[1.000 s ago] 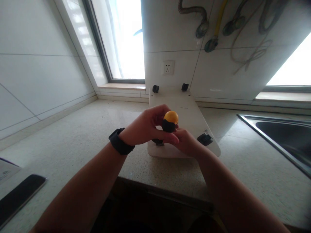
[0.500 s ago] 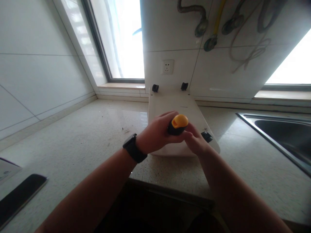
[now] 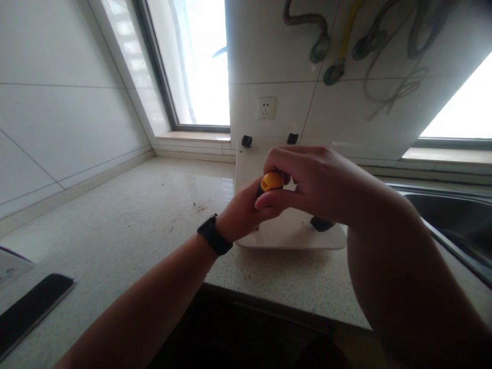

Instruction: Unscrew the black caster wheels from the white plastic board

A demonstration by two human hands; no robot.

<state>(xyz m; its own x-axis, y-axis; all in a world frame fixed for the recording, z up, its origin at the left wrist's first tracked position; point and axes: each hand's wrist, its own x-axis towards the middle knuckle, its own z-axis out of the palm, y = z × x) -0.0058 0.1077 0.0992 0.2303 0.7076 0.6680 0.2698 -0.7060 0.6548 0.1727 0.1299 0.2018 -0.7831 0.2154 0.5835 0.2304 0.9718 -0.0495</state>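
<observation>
A small black tool with an orange rounded cap [image 3: 271, 181] stands upright over a white board [image 3: 292, 234] that lies flat on the counter with black feet [image 3: 322, 224] pointing up. My left hand [image 3: 240, 216], with a black watch on the wrist, is wrapped round the tool's black body from below. My right hand [image 3: 311, 179] comes over from the right, its fingers closed on the orange cap. Most of the tool is hidden by both hands.
The speckled stone counter [image 3: 134, 215] runs to a tiled wall with a socket [image 3: 266, 108] and a window. A steel sink [image 3: 449, 215] lies at the right. A dark flat phone-like object [image 3: 31, 307] sits at the near left. Hoses hang on the wall above.
My right hand has risen from below the tool and now covers the orange cap from above. My left hand has stayed round the tool's body, shifting slightly.
</observation>
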